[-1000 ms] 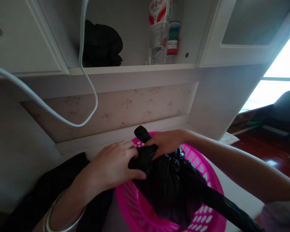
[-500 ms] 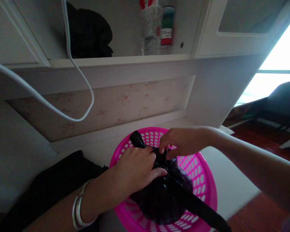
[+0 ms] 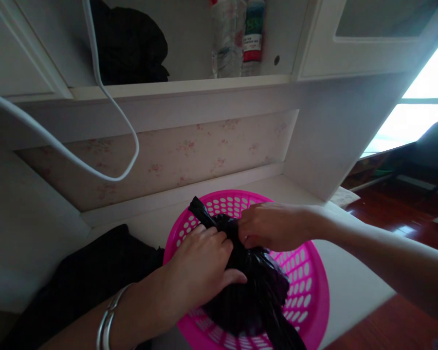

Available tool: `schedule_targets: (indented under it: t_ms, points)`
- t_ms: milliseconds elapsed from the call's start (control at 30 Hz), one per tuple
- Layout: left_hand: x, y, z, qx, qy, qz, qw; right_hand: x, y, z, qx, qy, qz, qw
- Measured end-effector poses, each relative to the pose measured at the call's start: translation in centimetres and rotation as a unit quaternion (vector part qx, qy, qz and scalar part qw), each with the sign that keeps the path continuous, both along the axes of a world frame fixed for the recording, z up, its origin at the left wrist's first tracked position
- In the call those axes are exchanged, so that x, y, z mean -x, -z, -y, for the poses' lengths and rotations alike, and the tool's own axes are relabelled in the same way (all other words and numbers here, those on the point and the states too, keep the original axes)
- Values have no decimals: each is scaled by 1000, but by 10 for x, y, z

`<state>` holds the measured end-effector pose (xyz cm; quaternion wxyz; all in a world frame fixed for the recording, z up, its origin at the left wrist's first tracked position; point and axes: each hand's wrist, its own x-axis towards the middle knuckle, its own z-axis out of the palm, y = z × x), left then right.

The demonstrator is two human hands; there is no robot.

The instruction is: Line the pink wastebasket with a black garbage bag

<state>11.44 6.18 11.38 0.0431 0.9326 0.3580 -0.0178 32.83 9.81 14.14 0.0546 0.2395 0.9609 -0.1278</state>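
A black plastic bag (image 3: 237, 306) lies bunched inside a pink basket (image 3: 319, 296) with a perforated wall. My left hand (image 3: 204, 267), with silver bangles at the wrist, is closed on the gathered top of the bag, its thumb sticking out to the right. Beside it, my right hand (image 3: 261, 226) pinches the bag's neck, fingertips partly hidden in the folds. One twisted end of the bag pokes up past the left fingers toward the basket's back rim. Another strip hangs down over the front right.
Black fabric (image 3: 95, 272) lies left of the basket on the white surface (image 3: 336, 272). A white cable (image 3: 127, 165) loops down at left. Above, a shelf (image 3: 190, 87) holds a dark bundle (image 3: 131, 46), a clear plastic container (image 3: 228, 43) and a can (image 3: 253, 34).
My right hand has moved slightly down and left, closing more tightly on the bag's neck. The front strip of the bag has swung left and down. The view has shifted a little.
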Motion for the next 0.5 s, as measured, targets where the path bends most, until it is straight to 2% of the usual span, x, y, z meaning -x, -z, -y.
schedule_targets:
  t_ms: [133, 233, 400, 500]
  points:
    - [7, 1, -2, -11, 13, -19, 1000, -9, 4, -3, 2, 28, -44, 999]
    - [22, -4, -9, -12, 13, -18, 1000, -20, 10, -8, -51, 66, -17, 996]
    - [59, -13, -21, -14, -31, 10, 999, -32, 9, -9, -168, 84, 42, 981]
    - [74, -16, -26, 5, -74, 69, 995, -21, 1, -1, -182, 121, -33, 975]
